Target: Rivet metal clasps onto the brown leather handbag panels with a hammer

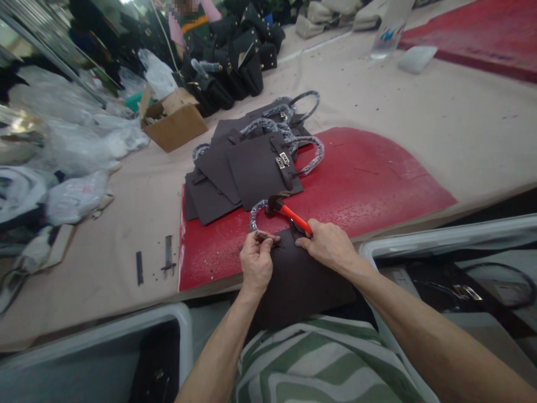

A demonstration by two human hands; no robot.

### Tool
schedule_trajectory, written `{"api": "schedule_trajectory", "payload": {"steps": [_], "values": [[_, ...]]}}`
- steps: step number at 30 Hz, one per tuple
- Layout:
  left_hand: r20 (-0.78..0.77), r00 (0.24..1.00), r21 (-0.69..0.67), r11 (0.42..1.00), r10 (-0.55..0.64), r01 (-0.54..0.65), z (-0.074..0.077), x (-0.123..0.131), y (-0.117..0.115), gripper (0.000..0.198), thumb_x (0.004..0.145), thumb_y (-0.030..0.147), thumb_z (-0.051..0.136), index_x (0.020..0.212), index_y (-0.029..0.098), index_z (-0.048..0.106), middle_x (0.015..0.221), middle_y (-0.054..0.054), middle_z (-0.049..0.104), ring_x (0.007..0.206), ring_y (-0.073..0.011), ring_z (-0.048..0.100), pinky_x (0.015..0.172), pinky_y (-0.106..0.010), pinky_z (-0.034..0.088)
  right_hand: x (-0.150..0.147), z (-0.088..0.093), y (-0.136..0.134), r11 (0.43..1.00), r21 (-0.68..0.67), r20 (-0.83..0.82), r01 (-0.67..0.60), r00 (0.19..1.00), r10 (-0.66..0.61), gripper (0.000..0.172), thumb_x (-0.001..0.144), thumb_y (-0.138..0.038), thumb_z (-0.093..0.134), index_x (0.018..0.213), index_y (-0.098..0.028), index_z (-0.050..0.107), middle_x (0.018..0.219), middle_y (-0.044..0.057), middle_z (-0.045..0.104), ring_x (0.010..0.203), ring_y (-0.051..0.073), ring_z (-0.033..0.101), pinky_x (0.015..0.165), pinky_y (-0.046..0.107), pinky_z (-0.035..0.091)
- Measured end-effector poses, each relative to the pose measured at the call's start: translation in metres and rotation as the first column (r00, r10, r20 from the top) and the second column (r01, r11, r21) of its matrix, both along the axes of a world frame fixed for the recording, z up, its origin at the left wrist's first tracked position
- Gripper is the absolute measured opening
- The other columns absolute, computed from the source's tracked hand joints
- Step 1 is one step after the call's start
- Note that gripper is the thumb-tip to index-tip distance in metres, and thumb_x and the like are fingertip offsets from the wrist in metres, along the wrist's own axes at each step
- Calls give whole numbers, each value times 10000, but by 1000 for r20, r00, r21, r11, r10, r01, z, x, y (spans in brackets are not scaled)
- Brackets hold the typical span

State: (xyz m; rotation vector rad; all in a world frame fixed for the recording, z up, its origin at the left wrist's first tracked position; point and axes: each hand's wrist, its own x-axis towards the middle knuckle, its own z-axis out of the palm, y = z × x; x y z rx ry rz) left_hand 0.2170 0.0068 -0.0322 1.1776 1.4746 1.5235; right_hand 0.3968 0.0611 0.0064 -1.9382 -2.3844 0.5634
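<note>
My right hand is closed round the orange handle of a hammer, whose dark head is above the near edge of the red mat. Between its fingers, my left hand pinches a small thin item that I cannot make out. Below both hands a dark brown bag panel hangs over the table's front edge, with a plastic-wrapped handle at its top. Just beyond the hammer lies a pile of dark brown bag pieces with wrapped handles and a metal clasp.
Grey-rimmed bins stand at the front left and right. A cardboard box, plastic wrapping and black bags lie further back. A clear bottle stands at the back right. A person is behind.
</note>
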Motion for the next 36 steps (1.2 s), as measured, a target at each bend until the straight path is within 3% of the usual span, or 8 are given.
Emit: {"api": "schedule_trajectory", "payload": {"steps": [8, 14, 18, 22, 27, 30, 34, 36], "values": [[-273, 947, 96, 975, -169, 202, 2, -13, 0, 102, 931, 169, 564, 970, 194, 654, 925, -39, 760, 895, -174, 740, 853, -312, 596, 1, -1, 0, 1000, 25, -27, -3, 1000, 3, 335, 876, -505, 679, 980, -191, 630, 865, 121, 742, 853, 312, 714, 629, 327, 373], [-314, 934, 68, 977, -171, 202, 3, -11, 5, 127, 916, 149, 546, 933, 201, 661, 899, -28, 760, 864, -162, 733, 827, -285, 584, 1, -4, -1, 999, 33, -59, 13, 998, -11, 330, 863, -490, 683, 983, -188, 626, 846, 119, 733, 821, 300, 698, 617, 317, 333], [-355, 929, 114, 981, -110, 160, -3, -5, 5, 109, 928, 159, 532, 931, 202, 632, 877, -29, 758, 842, -161, 739, 790, -263, 586, 4, -3, 6, 999, -31, -221, 15, 975, -22, 239, 896, -424, 614, 849, -189, 606, 796, 90, 694, 776, 239, 652, 616, 297, 320], [-475, 878, 200, 963, -67, 182, -10, -2, 3, 123, 945, 167, 521, 965, 208, 636, 893, -40, 753, 839, -163, 740, 781, -253, 583, 16, 26, 10, 999, -41, -305, -24, 952, 10, 334, 970, -371, 430, 690, -213, 521, 657, 19, 596, 631, 156, 554, 588, 274, 318], [-527, 849, 245, 951, -34, 190, -16, 0, 4, 126, 947, 168, 526, 989, 203, 639, 896, -60, 747, 829, -183, 739, 772, -268, 591, 36, 90, -19, 972, 226, -425, 70, 905, 33, 341, 973, -476, 366, 717, -253, 404, 557, -27, 480, 490, 142, 427, 533, 285, 271], [-500, 865, 243, 953, -39, 183, -15, 1, 4, 137, 938, 153, 523, 989, 209, 637, 893, -60, 748, 834, -189, 742, 782, -277, 596, 45, 101, -41, 954, 300, -311, 9, 946, 89, 291, 974, -450, 341, 757, -264, 396, 548, -9, 493, 469, 161, 431, 529, 300, 257], [-495, 868, 226, 958, -41, 174, -14, 1, 4, 143, 933, 156, 521, 968, 219, 645, 872, -58, 746, 806, -189, 737, 755, -275, 595, 52, 103, -51, 978, 126, -2, -165, 986, 167, 225, 940, -376, 419, 747, -261, 405, 577, 28, 554, 488, 184, 482, 541, 320, 218], [-489, 871, 222, 960, -42, 171, -13, 1, 4, 146, 934, 166, 522, 974, 221, 651, 871, -59, 746, 806, -189, 736, 761, -277, 595, 54, 116, -53, 981, 142, 29, -132, 991, 129, 232, 959, -389, 401, 768, -262, 436, 607, 45, 583, 520, 194, 507, 553, 323, 250]]}}
